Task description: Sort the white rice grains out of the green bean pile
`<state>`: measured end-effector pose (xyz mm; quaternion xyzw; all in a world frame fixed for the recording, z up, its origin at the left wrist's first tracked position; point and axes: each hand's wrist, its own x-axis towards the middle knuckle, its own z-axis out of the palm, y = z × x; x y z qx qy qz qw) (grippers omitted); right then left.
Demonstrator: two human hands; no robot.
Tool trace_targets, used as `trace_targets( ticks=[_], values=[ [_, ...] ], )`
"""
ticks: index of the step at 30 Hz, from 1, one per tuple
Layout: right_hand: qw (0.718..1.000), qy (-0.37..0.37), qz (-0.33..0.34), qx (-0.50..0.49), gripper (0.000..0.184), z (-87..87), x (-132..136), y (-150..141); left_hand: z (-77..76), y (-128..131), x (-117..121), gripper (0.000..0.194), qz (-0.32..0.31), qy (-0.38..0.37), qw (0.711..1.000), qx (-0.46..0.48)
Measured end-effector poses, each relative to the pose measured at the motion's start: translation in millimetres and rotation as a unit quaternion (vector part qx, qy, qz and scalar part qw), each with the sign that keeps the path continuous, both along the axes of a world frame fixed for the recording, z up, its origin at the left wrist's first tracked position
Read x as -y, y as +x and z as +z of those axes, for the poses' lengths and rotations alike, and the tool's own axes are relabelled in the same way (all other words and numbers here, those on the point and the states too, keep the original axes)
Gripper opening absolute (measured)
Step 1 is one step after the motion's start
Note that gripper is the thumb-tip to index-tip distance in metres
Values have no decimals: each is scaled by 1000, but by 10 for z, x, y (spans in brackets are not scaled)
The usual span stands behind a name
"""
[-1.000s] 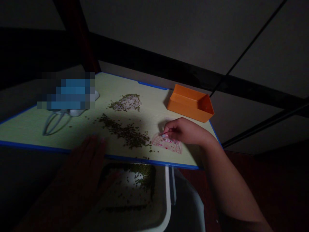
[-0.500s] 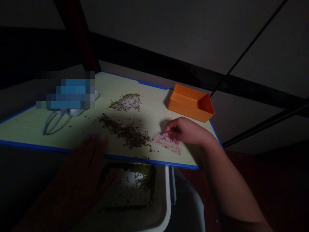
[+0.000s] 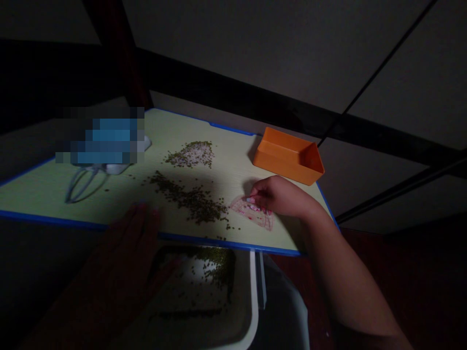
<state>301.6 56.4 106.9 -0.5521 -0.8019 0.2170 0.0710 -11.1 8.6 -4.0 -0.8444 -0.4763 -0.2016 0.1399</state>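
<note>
My right hand (image 3: 272, 197) is closed on the upper edge of a clear protractor (image 3: 251, 214) with pink markings. Its curved edge faces the near side of the table, just right of a strip of small dark green beans (image 3: 197, 201). Farther back lies a second heap (image 3: 193, 154), where green beans mix with white grains. In deep shadow, my left hand (image 3: 127, 238) rests at the near table edge with fingers stretched out and nothing visible in them. Below that edge, a white-rimmed container (image 3: 254, 311) has more green beans inside, mostly toward its far right corner.
An orange open box (image 3: 280, 163) stands at the table's back right. On the left is a blurred-out blue and white object (image 3: 109, 141) with a looped cord (image 3: 78, 187). The pale tabletop (image 3: 233, 150) has a blue rim, and a wall rises behind it.
The protractor has tilted slightly in my right hand, its lower edge a little higher than before. Both hands and the beans look otherwise unmoved.
</note>
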Motion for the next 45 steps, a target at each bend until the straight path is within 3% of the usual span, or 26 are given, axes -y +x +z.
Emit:
trace_targets(
  ticks=[7,23,45],
  values=[
    [998,55,-8,-14,13,-69,-30,-11,13,1,-9,83,-3,2,1000,0],
    [992,2,80,-97,16,10,16,7,27,-4,7,82,6,-18,1000,-3],
    [995,-36,77,-59,12,12,21,-20,61,20,7,85,9,-14,1000,-16]
  ],
)
